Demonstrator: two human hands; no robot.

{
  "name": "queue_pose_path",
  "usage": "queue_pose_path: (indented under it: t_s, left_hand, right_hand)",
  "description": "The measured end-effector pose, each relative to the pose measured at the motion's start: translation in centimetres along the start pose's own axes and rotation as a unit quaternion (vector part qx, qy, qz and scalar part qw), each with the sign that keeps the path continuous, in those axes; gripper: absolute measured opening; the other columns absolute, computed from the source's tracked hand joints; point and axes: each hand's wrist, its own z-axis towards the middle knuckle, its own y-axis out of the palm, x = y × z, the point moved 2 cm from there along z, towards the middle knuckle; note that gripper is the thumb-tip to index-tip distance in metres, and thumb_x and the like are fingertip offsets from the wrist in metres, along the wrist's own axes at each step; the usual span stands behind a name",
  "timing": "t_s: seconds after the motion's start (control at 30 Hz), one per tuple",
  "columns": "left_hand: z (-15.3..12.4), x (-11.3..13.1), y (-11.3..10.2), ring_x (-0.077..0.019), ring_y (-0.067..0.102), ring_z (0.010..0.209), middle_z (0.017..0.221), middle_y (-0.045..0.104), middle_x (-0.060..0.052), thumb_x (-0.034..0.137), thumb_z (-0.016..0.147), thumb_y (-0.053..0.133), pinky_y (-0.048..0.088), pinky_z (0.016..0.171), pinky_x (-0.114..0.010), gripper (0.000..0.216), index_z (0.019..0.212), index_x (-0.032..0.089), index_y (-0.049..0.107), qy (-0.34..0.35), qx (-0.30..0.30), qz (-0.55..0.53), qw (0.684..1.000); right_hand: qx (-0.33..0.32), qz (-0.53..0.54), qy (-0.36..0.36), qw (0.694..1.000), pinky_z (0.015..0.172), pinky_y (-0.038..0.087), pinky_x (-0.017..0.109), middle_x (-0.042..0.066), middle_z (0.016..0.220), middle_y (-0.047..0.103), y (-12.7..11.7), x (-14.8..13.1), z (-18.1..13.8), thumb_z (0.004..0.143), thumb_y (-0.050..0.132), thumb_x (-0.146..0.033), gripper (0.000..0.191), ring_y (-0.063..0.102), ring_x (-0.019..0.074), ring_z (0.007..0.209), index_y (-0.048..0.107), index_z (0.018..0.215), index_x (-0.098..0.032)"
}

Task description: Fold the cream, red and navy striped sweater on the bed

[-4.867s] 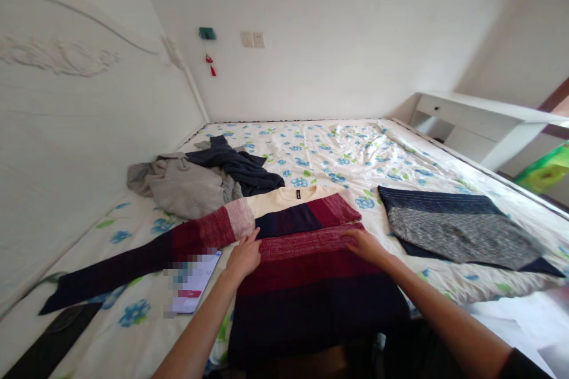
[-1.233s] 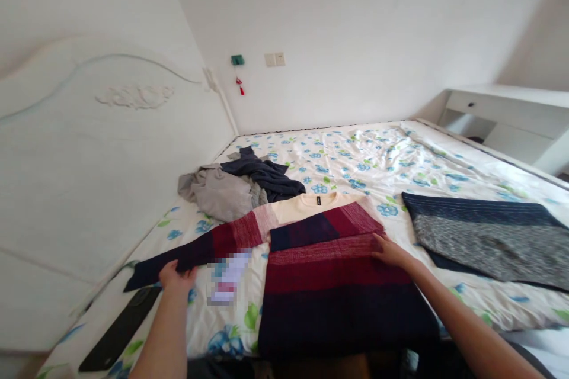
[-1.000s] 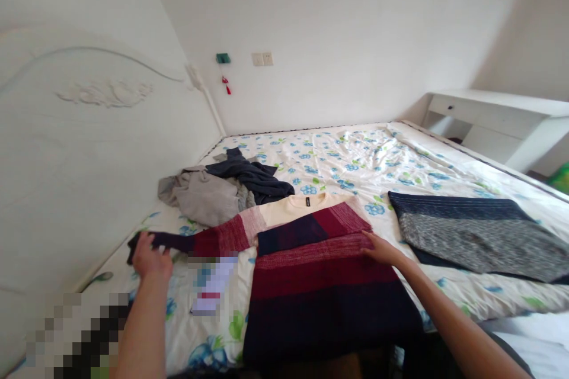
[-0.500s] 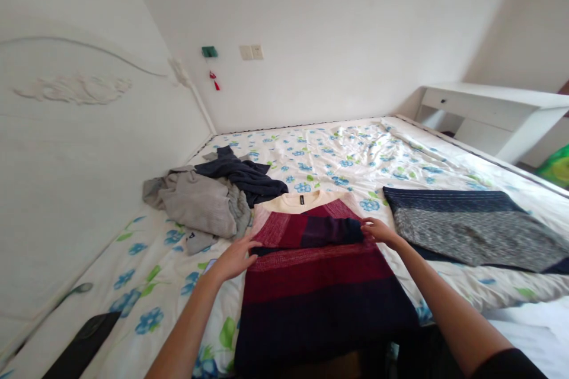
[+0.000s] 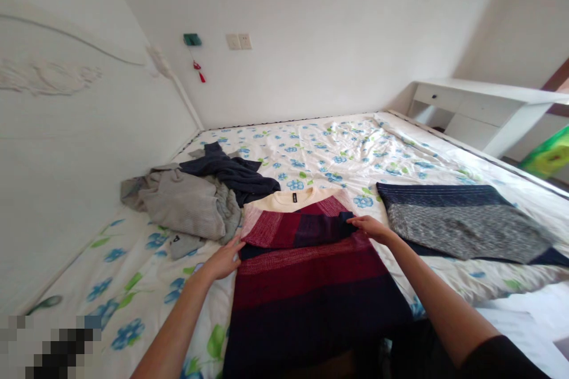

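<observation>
A striped sweater (image 5: 306,278) in cream, red and dark navy lies flat on the bed in front of me. Both its sleeves are folded across the chest. My left hand (image 5: 224,259) rests flat at the sweater's left edge, by the folded sleeve. My right hand (image 5: 368,226) presses on the dark cuff of the folded sleeve at the sweater's right side. Neither hand grips anything that I can see.
A folded navy and grey sweater (image 5: 457,225) lies to the right. A heap of grey clothes (image 5: 186,204) and a dark garment (image 5: 229,172) sit at the left near the white headboard (image 5: 66,148). The floral bedsheet (image 5: 355,148) stretches behind. A white desk (image 5: 480,109) stands at the far right.
My left hand took the long left sleeve from the bed and folded it across the sweater's chest. The right hand stayed on the sweater's right side. The camera panned slightly.
</observation>
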Motion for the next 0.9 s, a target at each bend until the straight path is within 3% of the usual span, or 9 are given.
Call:
queue_pose_path:
  t_s: [0.1,0.23,0.3,0.37,0.43,0.5,0.6,0.73,0.9]
  left_hand:
    - [0.2,0.3,0.0,-0.0301,0.040,0.163,0.176,0.043,-0.015,0.020,0.078,0.058,0.037,0.133,-0.043,0.081,0.159,0.015,0.058,-0.007,0.008,0.002,1.000]
    - [0.2,0.7,-0.4,-0.0305,0.043,0.162,0.179,0.034,-0.021,0.023,0.085,0.054,0.039,0.132,-0.041,0.075,0.159,0.008,0.053,-0.048,0.020,0.008,0.999]
    - [0.1,0.7,-0.5,-0.0321,0.045,0.161,0.179,0.033,-0.023,0.028,0.090,0.053,0.039,0.131,-0.043,0.067,0.153,0.008,0.058,-0.072,0.021,0.014,0.997]
    - [-0.2,0.7,-0.3,-0.0337,0.050,0.158,0.176,0.041,-0.021,0.033,0.089,0.055,0.041,0.130,-0.045,0.060,0.145,0.012,0.065,-0.078,-0.001,0.011,0.997]
    - [-0.4,0.7,0.0,-0.0334,0.054,0.155,0.172,0.048,-0.019,0.034,0.085,0.060,0.043,0.128,-0.042,0.062,0.143,0.014,0.068,-0.066,-0.031,0.002,0.997]
    - [-0.6,0.8,0.3,-0.0323,0.053,0.155,0.172,0.049,-0.020,0.033,0.079,0.065,0.042,0.129,-0.038,0.072,0.148,0.013,0.066,-0.055,-0.045,-0.001,0.997]
    - [-0.7,1.0,-0.1,-0.0326,0.050,0.158,0.171,0.050,-0.017,0.034,0.078,0.065,0.039,0.132,-0.040,0.067,0.141,0.014,0.074,-0.048,-0.034,0.006,0.998]
    - [-0.6,1.7,-0.8,-0.0323,0.044,0.162,0.172,0.050,-0.011,0.032,0.084,0.058,0.030,0.136,-0.047,0.047,0.121,0.018,0.084,-0.013,-0.002,0.025,1.000]
    - [-0.1,2.0,-0.5,-0.0315,0.044,0.162,0.175,0.043,-0.017,0.024,0.084,0.056,0.029,0.136,-0.044,0.067,0.148,0.009,0.067,-0.021,-0.031,0.051,0.998]
  right_hand:
    - [0.024,0.072,-0.072,0.995,0.081,0.062,0.031,0.008,0.099,0.078,-1.1,-1.6,0.0,0.093,0.071,-0.034,0.045,0.072,0.0172,0.085,0.078,0.135,-0.019]
    - [0.089,0.135,-0.181,0.970,0.100,0.063,0.039,0.010,0.142,0.073,-2.2,-3.5,0.1,0.092,0.067,-0.038,0.050,0.072,0.0263,0.122,0.076,0.139,-0.025]
    - [0.114,0.138,-0.208,0.962,0.105,0.062,0.041,0.007,0.156,0.064,-2.3,-3.7,0.3,0.092,0.065,-0.038,0.052,0.067,0.0280,0.132,0.075,0.141,-0.027]
    - [0.124,0.139,-0.203,0.961,0.104,0.062,0.040,0.007,0.159,0.061,-2.3,-3.2,0.8,0.093,0.063,-0.037,0.051,0.066,0.0272,0.132,0.073,0.142,-0.027]
    - [0.110,0.119,-0.159,0.974,0.098,0.064,0.038,0.011,0.146,0.069,-1.9,-2.0,1.2,0.094,0.064,-0.036,0.047,0.070,0.0254,0.122,0.074,0.138,-0.023]
    - [0.082,0.071,-0.082,0.991,0.085,0.065,0.034,0.012,0.118,0.077,-1.4,-0.5,1.6,0.094,0.069,-0.036,0.041,0.073,0.0225,0.101,0.076,0.131,-0.019]
    - [0.066,0.015,-0.008,0.998,0.070,0.060,0.027,0.006,0.087,0.073,-1.0,1.1,1.7,0.090,0.077,-0.028,0.036,0.068,0.0165,0.077,0.077,0.124,-0.014]
    - [0.069,0.027,-0.007,0.997,0.063,0.054,0.021,0.006,0.083,0.074,-1.2,1.3,1.4,0.092,0.075,-0.021,0.026,0.069,0.0151,0.077,0.080,0.115,-0.012]
    - [0.065,0.082,-0.010,0.994,0.067,0.055,0.024,0.006,0.078,0.074,-1.5,0.3,1.1,0.088,0.074,-0.020,0.028,0.068,0.0150,0.073,0.082,0.114,-0.012]
